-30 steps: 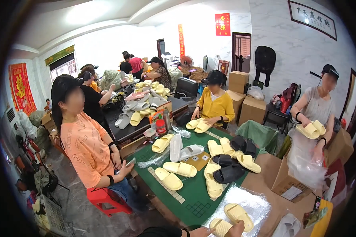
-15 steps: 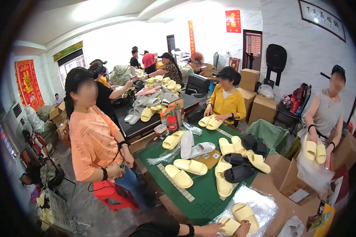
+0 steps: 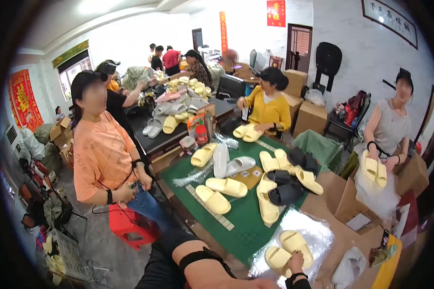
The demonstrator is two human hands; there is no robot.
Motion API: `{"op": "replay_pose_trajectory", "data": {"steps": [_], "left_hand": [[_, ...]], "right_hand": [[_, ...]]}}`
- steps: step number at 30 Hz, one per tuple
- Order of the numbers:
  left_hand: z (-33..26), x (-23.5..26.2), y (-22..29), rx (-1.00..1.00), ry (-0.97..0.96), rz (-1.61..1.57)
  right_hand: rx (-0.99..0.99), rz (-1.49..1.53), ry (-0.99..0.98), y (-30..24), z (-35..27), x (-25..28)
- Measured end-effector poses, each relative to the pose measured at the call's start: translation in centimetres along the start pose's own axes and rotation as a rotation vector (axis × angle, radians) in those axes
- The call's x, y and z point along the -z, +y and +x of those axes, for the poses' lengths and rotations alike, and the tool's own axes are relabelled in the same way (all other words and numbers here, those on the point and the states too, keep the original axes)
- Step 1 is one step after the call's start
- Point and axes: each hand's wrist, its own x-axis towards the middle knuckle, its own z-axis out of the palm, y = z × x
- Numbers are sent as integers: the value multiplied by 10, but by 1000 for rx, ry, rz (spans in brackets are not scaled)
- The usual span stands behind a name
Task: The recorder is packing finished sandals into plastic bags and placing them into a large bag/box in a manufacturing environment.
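A pair of pale yellow slippers lies near the lower right, on clear plastic bags (image 3: 318, 224). My right hand (image 3: 295, 262) grips the near end of the pair, its fingers closed at the left slipper (image 3: 277, 256), with the right slipper (image 3: 294, 241) touching it alongside. A black band circles my right wrist. My left forearm (image 3: 207, 260), also banded in black, reaches in from the lower left. At the bottom edge my left hand (image 3: 265, 284) is mostly cut off, and its fingers are hidden.
More yellow, black and grey slippers (image 3: 226, 187) lie on the green table (image 3: 226, 236). A person in orange (image 3: 103, 159) stands left, one in yellow (image 3: 270, 113) sits across, and one in grey (image 3: 390, 125) holds slippers over a carton (image 3: 354, 212). A red stool (image 3: 130, 226) stands at left.
My left hand has moved from beside the slippers down to the bottom edge, and its forearm now shows more. My right hand stays at the pair. The view has shifted slightly.
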Motion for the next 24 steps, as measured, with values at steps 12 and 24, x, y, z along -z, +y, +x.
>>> {"op": "replay_pose_trajectory", "data": {"steps": [12, 24], "left_hand": [[-10, -3, -6, -185, -58, 163], [-2, -8, 9, 120, 15, -275]], "right_hand": [[-54, -29, -91, -15, -3, 18], [-81, -19, -99, -13, -4, 19]]}}
